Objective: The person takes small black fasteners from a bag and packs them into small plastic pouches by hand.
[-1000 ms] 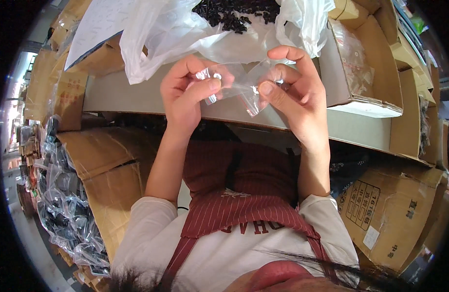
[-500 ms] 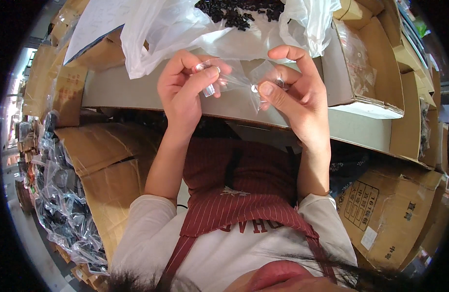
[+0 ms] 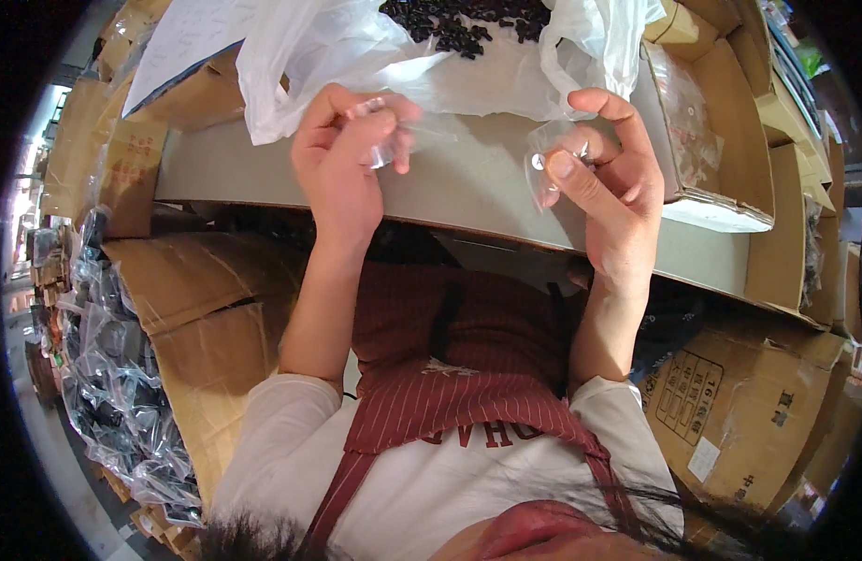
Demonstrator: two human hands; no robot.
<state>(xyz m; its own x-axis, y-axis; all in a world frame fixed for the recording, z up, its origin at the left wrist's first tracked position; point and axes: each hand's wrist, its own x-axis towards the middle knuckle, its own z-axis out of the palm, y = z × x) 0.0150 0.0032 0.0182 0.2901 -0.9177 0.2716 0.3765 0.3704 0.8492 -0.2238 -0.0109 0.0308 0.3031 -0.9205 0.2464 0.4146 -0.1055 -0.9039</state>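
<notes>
Over the pale work surface [image 3: 450, 182], my left hand [image 3: 342, 154] is closed on clear plastic bags [image 3: 382, 151], partly smeared by motion. My right hand [image 3: 618, 192] pinches a small clear plastic bag [image 3: 538, 183] between thumb and fingers, its index finger raised and bent. On that bag is a small round white label [image 3: 538, 161]. A wide gap lies between the two hands. Just beyond them a white plastic bag [image 3: 356, 75] lies spread out, with many small black parts [image 3: 464, 33] on it.
At the right stands an open cardboard box [image 3: 730, 201] holding clear packets [image 3: 688, 117]. A sheet of paper [image 3: 183, 47] lies at the far left on a carton. Cartons [image 3: 193, 309] and a heap of bagged dark parts [image 3: 122, 393] stand lower left; another carton [image 3: 739, 411] is lower right.
My hands have moved apart, the right one further to the right. The plastic that stretched between them has parted, the labelled bag staying in my right hand.
</notes>
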